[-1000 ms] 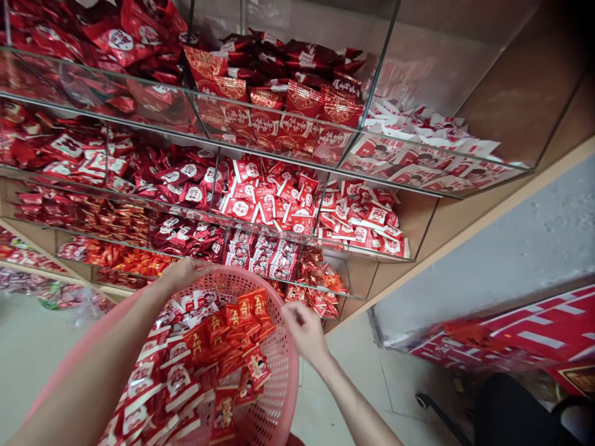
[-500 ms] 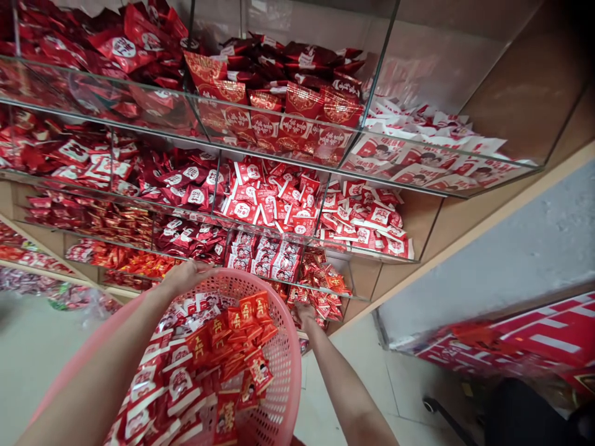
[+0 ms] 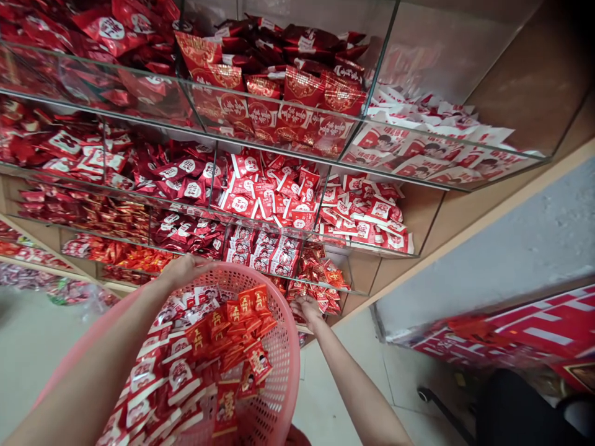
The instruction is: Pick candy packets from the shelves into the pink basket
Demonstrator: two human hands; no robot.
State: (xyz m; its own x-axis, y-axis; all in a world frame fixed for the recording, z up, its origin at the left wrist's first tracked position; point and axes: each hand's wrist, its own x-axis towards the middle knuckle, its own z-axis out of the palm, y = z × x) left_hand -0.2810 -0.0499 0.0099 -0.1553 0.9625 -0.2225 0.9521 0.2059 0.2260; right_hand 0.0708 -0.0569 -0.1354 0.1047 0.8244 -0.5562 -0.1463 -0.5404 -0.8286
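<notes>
My left hand (image 3: 180, 270) grips the far rim of a pink perforated basket (image 3: 292, 371), its fingers over the edge. Inside the basket lie red-and-white packets (image 3: 179, 373) and orange-red packets (image 3: 235, 331). My right hand (image 3: 307, 310) is beyond the basket's right side, at the low compartment of small red-and-gold packets (image 3: 320, 279). Its fingers are partly curled over the front of that pile, and whether a packet is between them is too small to tell.
Shelves with glass fronts hold red packets (image 3: 269, 192) and larger red bags (image 3: 302, 93). White-and-red bags (image 3: 432, 139) fill the upper right compartment. A wooden edge (image 3: 418, 266) slants along the right. Red printed boards (image 3: 543, 328) and a dark chair (image 3: 515, 409) stand lower right.
My right hand has shifted slightly up, and more of its fingers shows. My left hand remains on the basket rim. The view has moved a little.
</notes>
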